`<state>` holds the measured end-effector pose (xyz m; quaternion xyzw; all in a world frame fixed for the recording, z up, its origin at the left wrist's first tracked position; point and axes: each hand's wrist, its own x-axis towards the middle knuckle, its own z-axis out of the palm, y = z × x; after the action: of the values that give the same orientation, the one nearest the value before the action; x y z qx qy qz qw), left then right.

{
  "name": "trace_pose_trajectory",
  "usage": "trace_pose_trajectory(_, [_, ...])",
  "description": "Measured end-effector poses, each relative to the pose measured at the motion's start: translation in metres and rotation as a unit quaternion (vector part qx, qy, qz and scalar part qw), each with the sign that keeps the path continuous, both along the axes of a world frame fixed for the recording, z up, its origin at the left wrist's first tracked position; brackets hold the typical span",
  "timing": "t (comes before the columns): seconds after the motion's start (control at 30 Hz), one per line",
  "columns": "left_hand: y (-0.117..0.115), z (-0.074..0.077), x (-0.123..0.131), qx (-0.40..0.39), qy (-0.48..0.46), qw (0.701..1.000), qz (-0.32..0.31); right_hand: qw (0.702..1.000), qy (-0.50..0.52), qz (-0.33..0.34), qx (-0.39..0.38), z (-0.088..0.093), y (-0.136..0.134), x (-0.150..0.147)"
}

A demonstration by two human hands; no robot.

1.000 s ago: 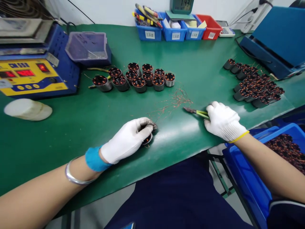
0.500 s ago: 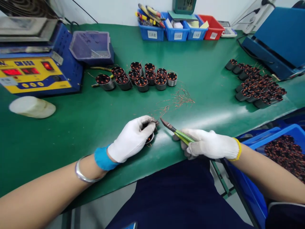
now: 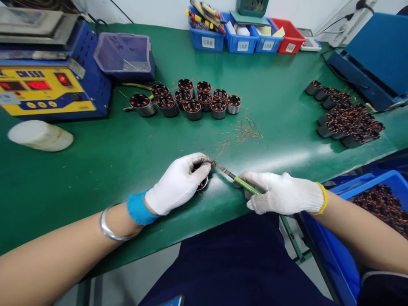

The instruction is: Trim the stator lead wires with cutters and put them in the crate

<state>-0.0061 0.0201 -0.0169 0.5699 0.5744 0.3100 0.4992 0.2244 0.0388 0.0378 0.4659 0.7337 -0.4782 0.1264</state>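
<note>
My left hand [image 3: 177,182], in a white glove, is closed over a small motor stator [image 3: 202,183] pressed on the green mat [image 3: 111,161] near the front edge. My right hand [image 3: 282,193], also gloved, grips green-handled cutters [image 3: 237,178]. The cutters' tip touches the copper wire ends at the stator, right by my left fingertips. Most of the stator is hidden under my left hand.
A cluster of wound stators [image 3: 191,102] stands mid-table, with cut copper wire scraps [image 3: 244,129] in front. More stators [image 3: 349,119] lie at the right. A blue-yellow machine [image 3: 47,85], a white pad [image 3: 40,136], parts bins [image 3: 242,38] and a blue crate of stators [image 3: 379,204] surround the area.
My right hand picked up the cutters from the mat at the right, swung them left and brought the tip to the stator held under my left hand. The left hand stayed put.
</note>
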Motion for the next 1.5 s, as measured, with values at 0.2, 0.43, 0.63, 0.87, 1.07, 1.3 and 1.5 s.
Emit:
trace_pose_trajectory(0.2, [0.001,-0.001,-0.001,0.0,0.013,1.0,-0.005,0.998,-0.023,0.012,0.05,-0.005,0.001,-0.006])
trace_pose_trajectory(0.43, [0.0,0.004,-0.002,0.037,0.101,0.994,0.004,0.994,-0.037,0.033,0.099,-0.008,0.002,-0.008])
trace_pose_trajectory(0.63, [-0.003,0.017,-0.013,0.091,0.417,0.901,-0.074,0.931,-0.199,0.037,0.304,-0.014,-0.013,0.011])
trace_pose_trajectory(0.87, [-0.009,0.007,-0.008,0.195,0.354,0.9,-0.162,0.88,-0.112,0.014,0.461,-0.017,-0.021,0.015])
trace_pose_trajectory(1.07, [-0.018,0.009,-0.006,0.309,0.248,0.892,-0.219,0.978,0.142,-0.091,0.125,-0.016,-0.024,-0.027])
trace_pose_trajectory(1.3, [-0.019,0.02,-0.002,0.188,0.325,0.908,-0.185,0.908,0.311,-0.271,-0.076,-0.045,-0.022,-0.03])
trace_pose_trajectory(1.5, [0.001,0.034,-0.018,0.005,-0.039,0.986,-0.161,0.856,0.39,-0.312,-0.129,-0.044,-0.03,-0.02])
